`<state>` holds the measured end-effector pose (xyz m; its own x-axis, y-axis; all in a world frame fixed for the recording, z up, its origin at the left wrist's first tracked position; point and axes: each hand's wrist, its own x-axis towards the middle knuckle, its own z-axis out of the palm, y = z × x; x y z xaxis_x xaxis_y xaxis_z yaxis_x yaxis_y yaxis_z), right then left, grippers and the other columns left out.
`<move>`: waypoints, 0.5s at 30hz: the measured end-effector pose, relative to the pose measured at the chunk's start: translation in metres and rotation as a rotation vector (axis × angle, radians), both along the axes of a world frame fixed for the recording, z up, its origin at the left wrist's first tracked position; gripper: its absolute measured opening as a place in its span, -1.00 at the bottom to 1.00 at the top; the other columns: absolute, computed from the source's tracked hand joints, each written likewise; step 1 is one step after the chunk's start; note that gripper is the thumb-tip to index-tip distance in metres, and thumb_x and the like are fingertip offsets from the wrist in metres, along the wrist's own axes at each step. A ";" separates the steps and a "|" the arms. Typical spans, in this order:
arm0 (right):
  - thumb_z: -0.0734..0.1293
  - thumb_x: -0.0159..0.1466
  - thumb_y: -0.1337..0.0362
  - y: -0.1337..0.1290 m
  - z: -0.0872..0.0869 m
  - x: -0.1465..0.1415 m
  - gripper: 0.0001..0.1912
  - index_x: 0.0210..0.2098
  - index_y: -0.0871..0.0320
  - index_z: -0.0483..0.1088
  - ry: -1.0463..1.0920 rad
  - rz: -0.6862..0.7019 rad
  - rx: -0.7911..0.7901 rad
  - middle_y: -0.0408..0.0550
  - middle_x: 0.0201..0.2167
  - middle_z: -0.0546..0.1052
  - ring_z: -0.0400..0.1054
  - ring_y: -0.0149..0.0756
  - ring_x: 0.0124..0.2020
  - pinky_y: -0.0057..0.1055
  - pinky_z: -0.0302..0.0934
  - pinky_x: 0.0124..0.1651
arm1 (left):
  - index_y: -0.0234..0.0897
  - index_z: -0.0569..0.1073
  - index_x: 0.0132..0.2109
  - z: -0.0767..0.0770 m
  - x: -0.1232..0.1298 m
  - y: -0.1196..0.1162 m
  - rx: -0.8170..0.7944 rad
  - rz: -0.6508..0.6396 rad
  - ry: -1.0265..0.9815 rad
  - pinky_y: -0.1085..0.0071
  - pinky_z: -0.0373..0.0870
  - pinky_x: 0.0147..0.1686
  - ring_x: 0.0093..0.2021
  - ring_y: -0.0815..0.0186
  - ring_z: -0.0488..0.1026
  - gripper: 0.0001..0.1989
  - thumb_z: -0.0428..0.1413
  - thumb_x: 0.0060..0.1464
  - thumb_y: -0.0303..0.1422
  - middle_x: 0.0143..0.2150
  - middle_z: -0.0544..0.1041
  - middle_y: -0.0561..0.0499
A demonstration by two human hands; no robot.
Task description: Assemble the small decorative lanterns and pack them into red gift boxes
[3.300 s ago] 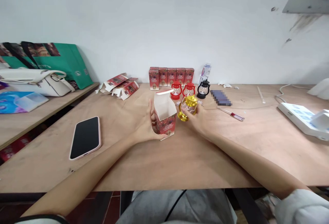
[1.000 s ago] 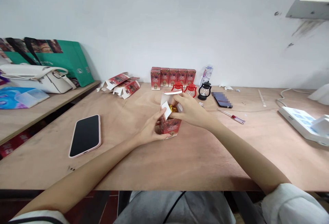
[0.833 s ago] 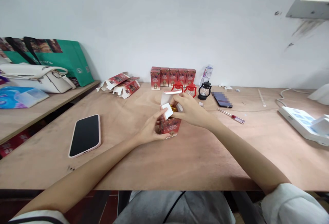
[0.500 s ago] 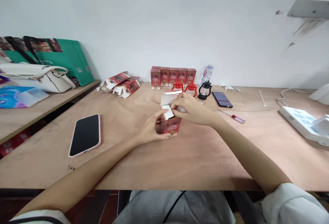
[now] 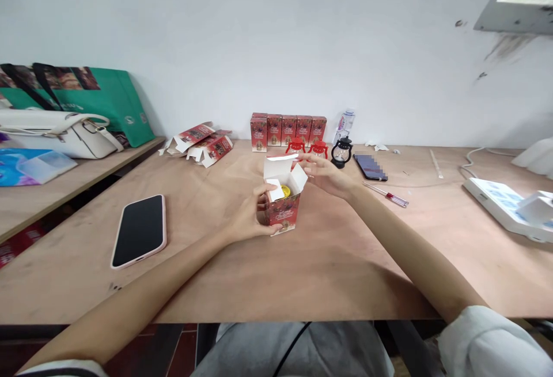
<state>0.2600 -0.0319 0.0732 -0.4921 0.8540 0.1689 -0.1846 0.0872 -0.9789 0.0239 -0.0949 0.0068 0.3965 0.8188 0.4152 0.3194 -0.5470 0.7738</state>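
Note:
A small red printed carton (image 5: 284, 213) stands upright on the table in front of me, its white top flaps raised. Inside it, the top of a yellow object (image 5: 286, 191) shows; the rest is hidden by the walls. My left hand (image 5: 250, 215) is wrapped around the carton's left side, fingers at the left flap and thumb low on the front. Behind the right flap is my right hand (image 5: 322, 174), with fingers stretched toward the back flap; whether they touch it I cannot tell. Two red miniature lanterns (image 5: 296, 146) and one black lantern (image 5: 341, 152) stand just beyond.
Several closed red cartons (image 5: 289, 130) line the wall beside a clear bottle (image 5: 344, 122). Flattened cartons (image 5: 201, 142) lie left of them. A pink-cased phone (image 5: 140, 230) is at left; a dark phone (image 5: 370, 167), a screwdriver (image 5: 386, 193) and a white power strip (image 5: 510, 208) are at right.
My right hand has drawn back from the carton's opening toward the back right, its fingers straightening. The right flap now stands up and the yellow object shows inside. My left hand keeps its hold.

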 end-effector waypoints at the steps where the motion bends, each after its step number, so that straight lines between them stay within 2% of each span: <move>1: 0.50 -0.06 0.20 -0.002 -0.002 -0.002 -0.56 -0.18 0.07 0.41 0.014 0.059 -0.038 -0.10 -0.20 0.56 0.44 -0.33 -0.20 -0.35 0.30 -0.10 | 0.00 0.15 0.18 0.000 0.000 0.000 -0.009 -0.004 0.000 0.02 0.45 -0.02 0.00 0.05 0.46 -0.20 0.32 -0.20 -0.25 0.16 0.34 -0.10; 5: 0.53 -0.04 0.16 -0.011 -0.006 -0.013 -0.60 -0.22 0.06 0.44 0.065 0.163 -0.104 -0.13 -0.17 0.57 0.46 -0.38 -0.20 -0.41 0.30 -0.08 | 0.03 0.13 0.20 0.003 -0.002 -0.001 -0.035 -0.046 0.001 0.03 0.44 0.02 0.06 0.07 0.44 -0.20 0.32 -0.17 -0.26 0.18 0.33 -0.07; 11: 0.55 -0.04 0.20 -0.019 -0.004 -0.020 -0.58 -0.19 0.03 0.45 0.148 0.127 -0.160 -0.19 -0.19 0.57 0.44 -0.46 -0.25 -0.53 0.29 -0.16 | -0.02 0.00 0.27 0.000 -0.005 0.003 0.015 -0.192 -0.043 -0.03 0.40 0.07 0.10 0.07 0.42 -0.15 0.28 -0.07 -0.30 0.22 0.27 -0.14; 15: 0.55 -0.04 0.20 -0.022 -0.004 -0.022 -0.56 -0.17 0.04 0.46 0.164 0.177 -0.219 -0.18 -0.16 0.57 0.41 -0.48 -0.28 -0.56 0.27 -0.22 | 0.05 0.02 0.25 -0.002 -0.005 0.004 0.016 -0.179 -0.083 -0.05 0.44 0.04 0.12 0.05 0.39 -0.16 0.30 -0.09 -0.30 0.21 0.26 -0.09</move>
<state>0.2379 -0.0538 0.0689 -0.6174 0.7826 0.0799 -0.3346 -0.1694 -0.9270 0.0189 -0.0906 0.0045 0.4993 0.7312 0.4649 0.1509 -0.6017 0.7843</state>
